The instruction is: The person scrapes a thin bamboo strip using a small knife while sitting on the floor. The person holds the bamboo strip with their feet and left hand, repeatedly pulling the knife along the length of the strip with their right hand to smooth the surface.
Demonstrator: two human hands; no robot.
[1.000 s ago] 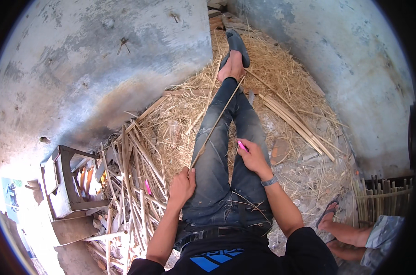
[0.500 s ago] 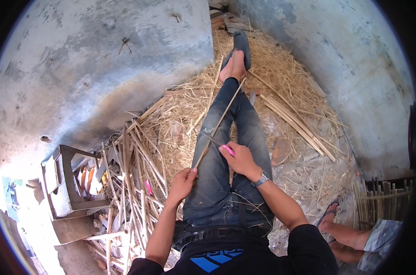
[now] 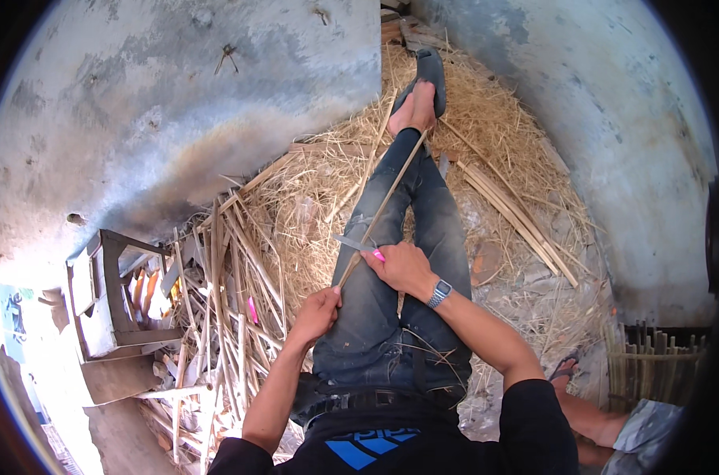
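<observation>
Leftward of its place 1 second ago, my right hand [image 3: 407,267], closed on 1 pink-handled knife [image 3: 351,242], flat metal blade now across 1 long, slender tan strip [image 3: 396,186], my left hand [image 3: 318,313] pinching its near end, strip over my 2 faded denim legs [image 3: 440,237], crinkled straw [image 3: 320,178] around.

Long thin tan strip [image 3: 396,187], slanting along dark trousers [image 3: 440,237]; grey-bladed, pink-handled knife [image 3: 350,241] angled across strip.

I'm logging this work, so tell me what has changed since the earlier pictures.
The right grip moved left with the knife, whose blade now crosses the stick. Nothing was taken hold of or let go. The left grip still holds the stick's near end.
</observation>
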